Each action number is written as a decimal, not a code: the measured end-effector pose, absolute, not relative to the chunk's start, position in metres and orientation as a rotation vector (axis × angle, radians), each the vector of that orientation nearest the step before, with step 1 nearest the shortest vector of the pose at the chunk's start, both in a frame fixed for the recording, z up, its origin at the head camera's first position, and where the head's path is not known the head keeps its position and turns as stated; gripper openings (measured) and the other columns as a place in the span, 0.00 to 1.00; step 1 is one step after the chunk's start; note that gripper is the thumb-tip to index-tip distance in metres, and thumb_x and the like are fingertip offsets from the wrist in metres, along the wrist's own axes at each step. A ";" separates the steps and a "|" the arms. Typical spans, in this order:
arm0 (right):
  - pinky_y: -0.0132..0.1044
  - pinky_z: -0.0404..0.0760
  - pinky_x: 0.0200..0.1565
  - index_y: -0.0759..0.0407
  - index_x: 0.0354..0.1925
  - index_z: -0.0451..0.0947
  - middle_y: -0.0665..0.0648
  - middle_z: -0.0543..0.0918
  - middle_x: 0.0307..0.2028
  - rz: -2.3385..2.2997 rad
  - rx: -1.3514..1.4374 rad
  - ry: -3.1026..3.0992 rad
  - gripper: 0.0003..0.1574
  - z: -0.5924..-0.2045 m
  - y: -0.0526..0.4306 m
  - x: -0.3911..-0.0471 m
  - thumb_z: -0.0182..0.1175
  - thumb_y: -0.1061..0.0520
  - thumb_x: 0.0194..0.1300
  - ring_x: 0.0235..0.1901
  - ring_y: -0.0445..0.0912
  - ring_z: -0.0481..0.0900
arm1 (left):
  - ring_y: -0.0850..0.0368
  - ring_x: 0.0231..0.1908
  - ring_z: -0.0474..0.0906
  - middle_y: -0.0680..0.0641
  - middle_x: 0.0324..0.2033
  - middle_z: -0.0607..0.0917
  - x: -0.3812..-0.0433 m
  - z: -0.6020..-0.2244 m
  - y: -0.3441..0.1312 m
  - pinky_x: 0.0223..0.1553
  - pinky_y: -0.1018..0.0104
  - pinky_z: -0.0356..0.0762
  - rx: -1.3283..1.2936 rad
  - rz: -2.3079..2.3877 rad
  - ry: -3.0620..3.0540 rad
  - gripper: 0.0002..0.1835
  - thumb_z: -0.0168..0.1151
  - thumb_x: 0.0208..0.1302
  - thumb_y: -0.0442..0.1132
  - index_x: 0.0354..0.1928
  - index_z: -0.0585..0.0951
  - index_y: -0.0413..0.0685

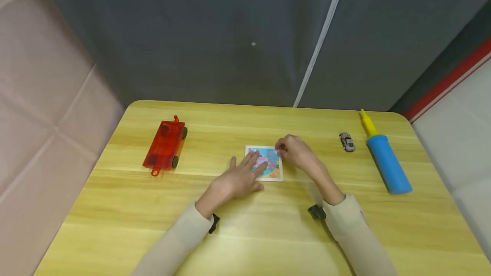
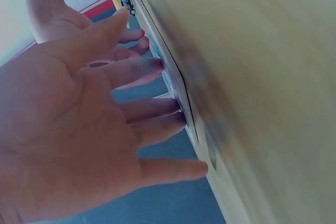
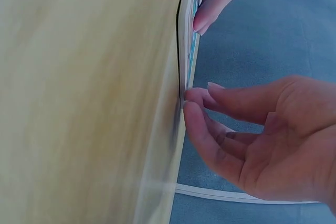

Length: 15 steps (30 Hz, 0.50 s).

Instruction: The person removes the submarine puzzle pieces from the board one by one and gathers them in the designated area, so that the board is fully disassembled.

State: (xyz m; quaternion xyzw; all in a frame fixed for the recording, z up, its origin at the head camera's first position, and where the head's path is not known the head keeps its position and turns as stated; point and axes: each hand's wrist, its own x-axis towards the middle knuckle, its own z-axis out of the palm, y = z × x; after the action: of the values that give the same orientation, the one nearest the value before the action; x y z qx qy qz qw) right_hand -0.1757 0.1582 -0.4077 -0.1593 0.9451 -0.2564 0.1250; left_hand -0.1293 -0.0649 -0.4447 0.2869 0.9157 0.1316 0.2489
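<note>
Because the picture card (image 1: 272, 166) looks thin and flat, you can expect it to feel light and fairly stiff, closer to board than paper. It lies on the worktop (image 1: 261, 233) to the right of the red cart (image 1: 164, 144), well apart from it. Your left hand (image 1: 239, 179) reaches it from the side toward the cart, fingers straight and splayed, gripping nothing, tips touching the printed face. Your right hand (image 1: 297, 152) works on the side away from the cart, fingers curled in, tips apparently pinching the far corner (whether they have the board itself or some thin layer on it, you cannot tell). The face is probably smooth, so a sideways push would likely slide it; light pressure from your splayed fingers should steady it. Take hold by the pale border, between thumb and forefinger; hauling on one corner alone could bend or crease it.
</note>
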 end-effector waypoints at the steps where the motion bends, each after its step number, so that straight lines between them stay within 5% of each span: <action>1: 0.49 0.90 0.52 0.74 0.53 0.88 0.69 0.90 0.50 -0.744 -0.460 2.749 0.12 -0.407 0.159 -0.177 0.62 0.71 0.76 0.48 0.57 0.88 | 0.44 0.89 0.32 0.40 0.89 0.37 -0.129 -0.437 -0.064 0.84 0.28 0.38 0.783 0.369 2.481 0.41 0.56 0.85 0.58 0.90 0.55 0.55; 6: 0.47 0.89 0.51 0.75 0.53 0.87 0.70 0.90 0.50 -0.719 -0.425 2.743 0.12 -0.401 0.159 -0.179 0.61 0.71 0.77 0.45 0.55 0.87 | 0.38 0.89 0.32 0.34 0.88 0.38 -0.124 -0.400 -0.061 0.87 0.43 0.44 0.789 0.412 2.423 0.39 0.55 0.87 0.52 0.89 0.54 0.46; 15: 0.44 0.87 0.48 0.75 0.52 0.86 0.69 0.90 0.51 -0.731 -0.349 2.710 0.12 -0.407 0.154 -0.176 0.59 0.70 0.77 0.42 0.52 0.82 | 0.39 0.89 0.30 0.33 0.88 0.37 -0.124 -0.407 -0.059 0.87 0.46 0.46 0.760 0.402 2.389 0.36 0.52 0.88 0.46 0.89 0.54 0.45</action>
State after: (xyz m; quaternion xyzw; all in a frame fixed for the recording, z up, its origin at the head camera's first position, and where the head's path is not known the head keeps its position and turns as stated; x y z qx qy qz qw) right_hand -0.1756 0.1542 -0.4072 -0.1220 0.9463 -0.2554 0.1560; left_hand -0.1239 -0.0589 -0.4067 0.2858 0.8985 0.1512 0.2970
